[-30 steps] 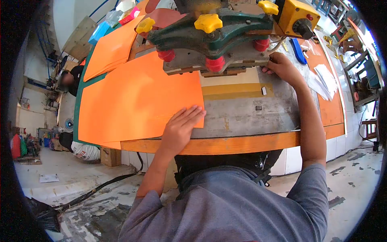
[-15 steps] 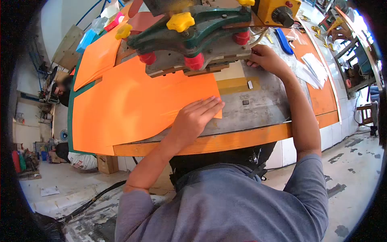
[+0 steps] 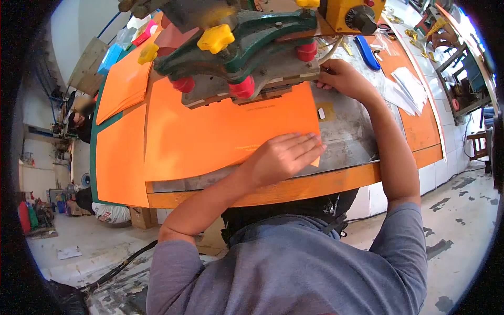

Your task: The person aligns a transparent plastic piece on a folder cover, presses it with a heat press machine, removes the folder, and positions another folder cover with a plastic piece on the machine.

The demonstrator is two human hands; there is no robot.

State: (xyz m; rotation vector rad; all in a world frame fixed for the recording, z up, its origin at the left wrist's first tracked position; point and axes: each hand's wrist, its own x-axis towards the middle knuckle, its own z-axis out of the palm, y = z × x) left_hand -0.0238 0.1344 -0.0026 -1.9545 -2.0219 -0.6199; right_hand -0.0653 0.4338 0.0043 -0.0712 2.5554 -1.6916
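My left hand (image 3: 290,157) lies with its fingers nearly flat on the right front corner of an orange sheet (image 3: 210,136). Faint print shows on the sheet, which reaches under a green press head (image 3: 262,42) with red and yellow knobs. A small white piece (image 3: 321,113) lies on the metal plate (image 3: 352,126) just right of the sheet. At the press's right edge is my right hand (image 3: 341,81), its fingers bent; what they hold, if anything, is hidden. More orange sheets (image 3: 121,163) are at the left.
A stack of orange sheets (image 3: 124,86) stands at the back left. A yellow control box (image 3: 352,18) is beside the press. To the right are a blue tool (image 3: 367,53) and white paper pieces (image 3: 407,89). A person (image 3: 81,123) is at the far left.
My left hand has slid the top orange sheet to the right, under the press head, covering more of the metal plate. My right hand stays at the press edge. The view has shifted.
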